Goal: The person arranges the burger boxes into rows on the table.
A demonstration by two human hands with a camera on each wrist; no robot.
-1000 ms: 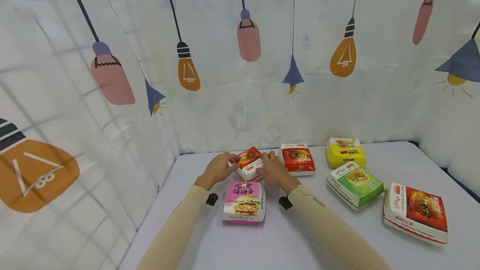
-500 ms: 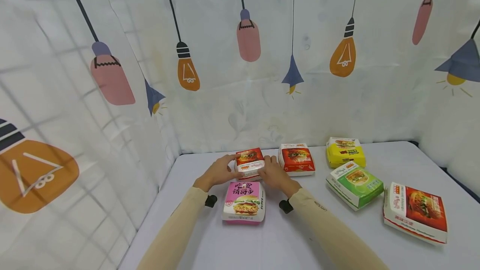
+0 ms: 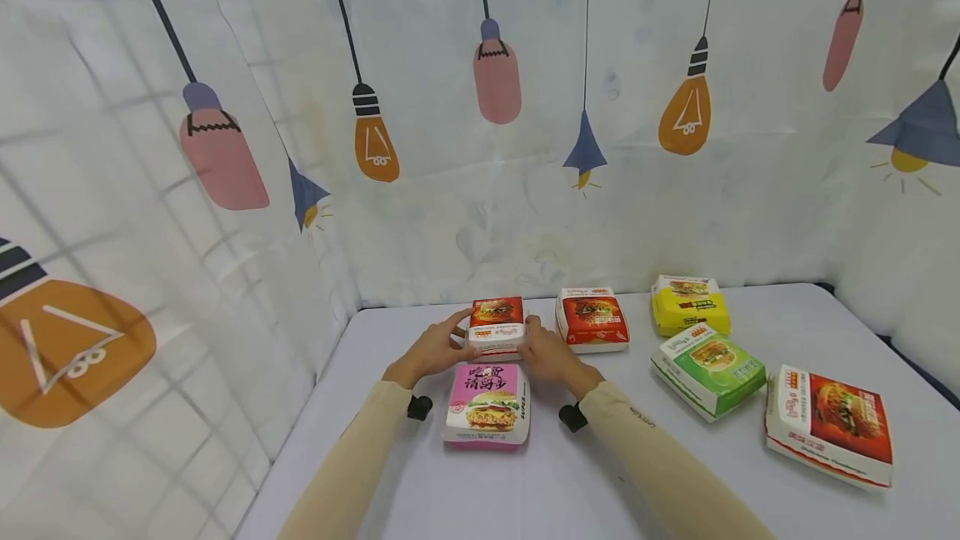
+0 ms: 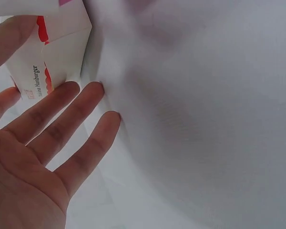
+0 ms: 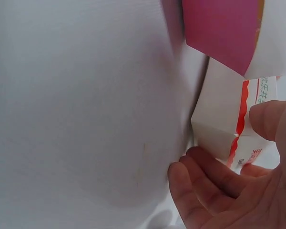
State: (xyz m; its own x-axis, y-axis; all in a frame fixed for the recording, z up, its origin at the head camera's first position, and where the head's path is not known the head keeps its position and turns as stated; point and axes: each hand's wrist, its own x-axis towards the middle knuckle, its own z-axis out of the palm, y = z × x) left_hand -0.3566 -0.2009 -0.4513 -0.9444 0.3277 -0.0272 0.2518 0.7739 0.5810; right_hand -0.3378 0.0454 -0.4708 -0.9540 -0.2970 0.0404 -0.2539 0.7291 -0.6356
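A small red-and-white hamburger box point(image 3: 497, 327) sits near the back edge of the table, squared to it. My left hand point(image 3: 435, 350) holds its left side, thumb at the near corner and index finger further back; in the left wrist view, the other fingers point(image 4: 86, 157) spread along the table. From the right, my right hand point(image 3: 551, 352) grips the opposite side, its thumb point(image 5: 267, 119) on the near face and fingertips around the corner. Directly in front of this box lies a pink burger box point(image 3: 487, 404), near both wrists and untouched.
Another red burger box point(image 3: 592, 319) stands just right of my right hand. Further right are a yellow box point(image 3: 690, 307), a green box point(image 3: 709, 369) and a larger red-and-white box point(image 3: 828, 425). A lamp-patterned cloth point(image 3: 465, 215) hangs behind the white table point(image 3: 600, 490).
The small red-and-white box has turned from slanted to straight and shifted slightly left. Both hands have moved with it, the left thumb coming to its near corner. The other boxes stay put.
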